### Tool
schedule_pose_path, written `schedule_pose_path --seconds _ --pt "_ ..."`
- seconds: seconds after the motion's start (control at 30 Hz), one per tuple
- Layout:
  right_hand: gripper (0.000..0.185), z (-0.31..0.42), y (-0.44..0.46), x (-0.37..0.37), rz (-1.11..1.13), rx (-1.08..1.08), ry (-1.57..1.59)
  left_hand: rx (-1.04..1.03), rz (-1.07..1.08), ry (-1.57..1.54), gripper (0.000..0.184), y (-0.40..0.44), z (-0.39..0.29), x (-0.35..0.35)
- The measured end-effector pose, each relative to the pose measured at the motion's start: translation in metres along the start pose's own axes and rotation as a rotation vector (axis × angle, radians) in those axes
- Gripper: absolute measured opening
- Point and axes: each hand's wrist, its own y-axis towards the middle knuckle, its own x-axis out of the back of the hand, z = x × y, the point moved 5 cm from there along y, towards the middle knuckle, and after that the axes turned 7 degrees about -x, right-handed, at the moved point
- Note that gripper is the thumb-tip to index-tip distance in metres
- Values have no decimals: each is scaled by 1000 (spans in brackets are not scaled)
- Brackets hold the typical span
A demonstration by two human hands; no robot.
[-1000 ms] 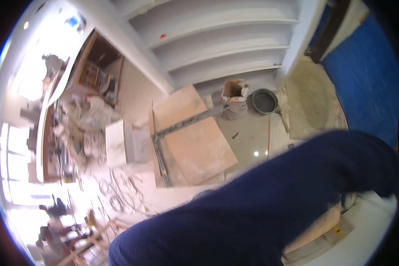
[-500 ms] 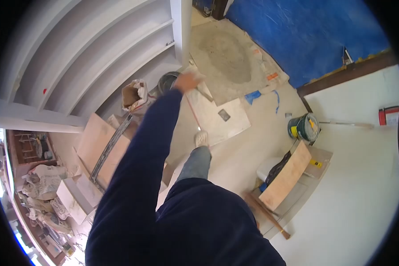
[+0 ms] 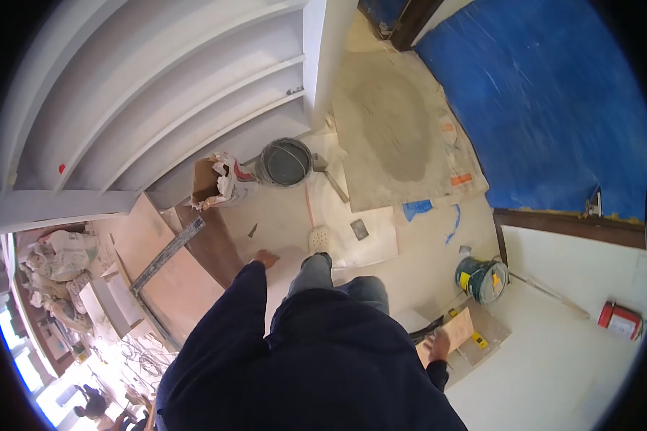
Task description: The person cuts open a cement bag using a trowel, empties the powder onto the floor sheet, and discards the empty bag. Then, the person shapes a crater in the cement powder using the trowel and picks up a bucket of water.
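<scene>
My left hand (image 3: 267,258) hangs over the floor beside my legs, near a small dark pointed piece (image 3: 252,230); nothing shows in it, and its finger shape is too small to tell. On the right, my right hand (image 3: 439,348) is closed on the near edge of a small wooden board (image 3: 456,328). Under that board lies a wider flat panel (image 3: 497,332) with a yellow item (image 3: 479,340) on it. Ahead stand a black bucket (image 3: 286,162) of grey material, an open paper sack (image 3: 226,179) and a trowel-like tool (image 3: 332,178).
White shelves (image 3: 187,79) rise at the upper left. Large boards with a dark metal straightedge (image 3: 169,251) lie at the left. A stained sheet (image 3: 352,144) covers floor ahead, beside blue sheeting (image 3: 539,108). A green bucket (image 3: 474,279) and a red box (image 3: 620,320) are at the right.
My left hand has moved back from the black bucket toward my legs. My right hand has come into clear view at the small board, which now appears lower and turned. The view has shifted.
</scene>
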Motion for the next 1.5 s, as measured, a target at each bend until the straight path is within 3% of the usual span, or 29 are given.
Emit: schedule_pose_path --seconds 0.07,0.13,0.2,0.3,0.33,0.4,0.47,0.53,0.6,0.67,0.7,0.73,0.77,0.8,0.83,0.9,0.93,0.97,1.0,1.03,1.1,1.17,1.2,1.27,1.43,1.5 --pt "32 68 41 -26 181 358 -254 -18 -200 -127 46 45 -16 59" --pt "39 154 23 -78 205 199 -120 -228 -561 -151 46 46 -64 154" --pt "42 211 48 -124 249 236 -330 68 -593 -663 36 36 -98 234" --pt "43 280 94 -198 345 259 -468 68 -677 -828 34 85 -94 251" --pt "39 298 114 -224 367 269 -544 102 -686 -831 34 90 -93 252" --pt "35 330 183 -291 433 284 -639 -55 -794 -262 38 97 -101 265" --pt "24 334 236 -368 389 1732 -1451 73 -751 -374 41 109 -91 263" --pt "17 341 262 -434 407 1538 -1304 249 -682 -611 47 133 -76 264" --pt "17 339 263 -498 482 1801 -1249 257 -610 -560 48 168 -65 285" --pt "18 318 287 -574 494 1402 -1230 106 -722 -232 45 215 -44 294" --pt "19 326 250 -601 577 1629 -1115 111 -710 -162 42 235 -36 303" --pt "18 316 246 -635 575 1680 -948 93 -712 -90 40 268 -27 319" --pt "18 303 245 -672 601 1617 -1031 -58 -573 176 36 312 -10 317" --pt "18 287 252 -709 591 1375 -1003 -207 -432 425 33 345 5 302" --pt "23 287 228 -734 656 1523 -926 -233 -391 417 33 363 20 290" --pt "25 278 207 -780 722 1248 -588 -196 -625 188 29 377 42 301" --pt "27 271 202 -799 728 977 -516 -194 -593 184 29 377 50 291" --pt "27 269 189 -812 801 717 -396 -24 -490 32 30 374 67 278" --pt "27 253 183 -833 805 696 -390 146 -392 -113 31 371 86 264" --pt "26 239 177 -852 796 698 -402 148 -377 -104 31 369 110 245" --pt "25 213 176 -890 776 685 -404 -29 -232 254 31 373 156 199" --pt "24 187 171 -925 796 861 -493 30 -186 192 29 376 175 188" --pt "24 177 177 -941 794 842 -487 59 -178 166 29 381 181 186" --pt "25 147 189 -977 766 1032 -1179 69 -179 158 27 401 187 182" --pt "27 60 260 -1063 647 717 -983 88 -158 160 25 468 196 158" --pt "31 37 271 -1063 624 612 -949 162 -130 37 37 483 203 138"
